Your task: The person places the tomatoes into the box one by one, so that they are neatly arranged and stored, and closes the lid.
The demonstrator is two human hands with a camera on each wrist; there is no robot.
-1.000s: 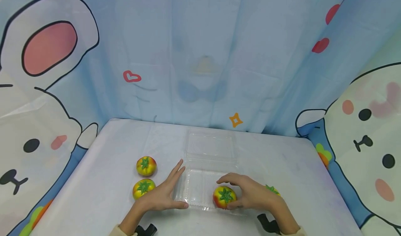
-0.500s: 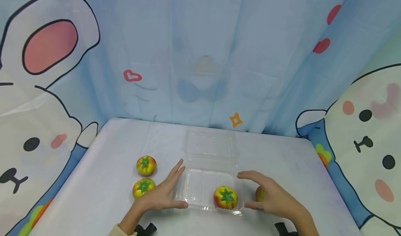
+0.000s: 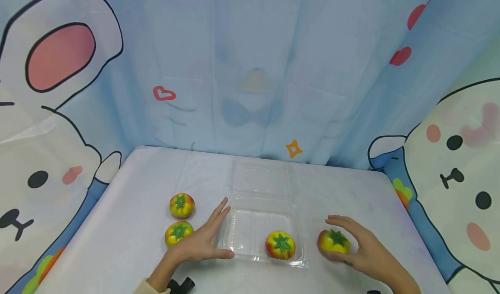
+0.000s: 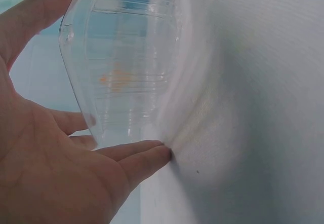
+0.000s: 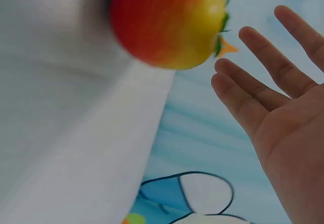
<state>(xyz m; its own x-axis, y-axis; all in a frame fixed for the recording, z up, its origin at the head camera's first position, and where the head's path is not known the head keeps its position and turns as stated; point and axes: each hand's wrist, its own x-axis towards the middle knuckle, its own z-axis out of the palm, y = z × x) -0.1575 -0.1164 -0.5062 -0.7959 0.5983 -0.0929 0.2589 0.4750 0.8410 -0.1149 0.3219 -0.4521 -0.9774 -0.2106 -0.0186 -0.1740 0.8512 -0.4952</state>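
A clear plastic clamshell box (image 3: 250,233) lies open on the white table, its lid (image 3: 262,179) folded back. One red-and-yellow tomato-like fruit (image 3: 280,245) with a green leafy cap sits in its right front part. My left hand (image 3: 199,244) is spread at the box's left side; its fingers (image 4: 144,165) are straight by the clear wall in the left wrist view. My right hand (image 3: 363,248) surrounds another such fruit (image 3: 333,240) right of the box, thumb near its front, fingers above and behind. In the right wrist view those fingers (image 5: 273,64) are extended beside the fruit (image 5: 167,21).
Two more such fruits, one farther back (image 3: 182,205) and one nearer (image 3: 177,233), stand left of the box, the nearer partly behind my left hand. A light blue cartoon curtain (image 3: 250,68) hangs behind the table (image 3: 148,185).
My right hand has left the fruit in the box and moved right, to the fruit on the table there. My left hand has stayed at the box's left side.
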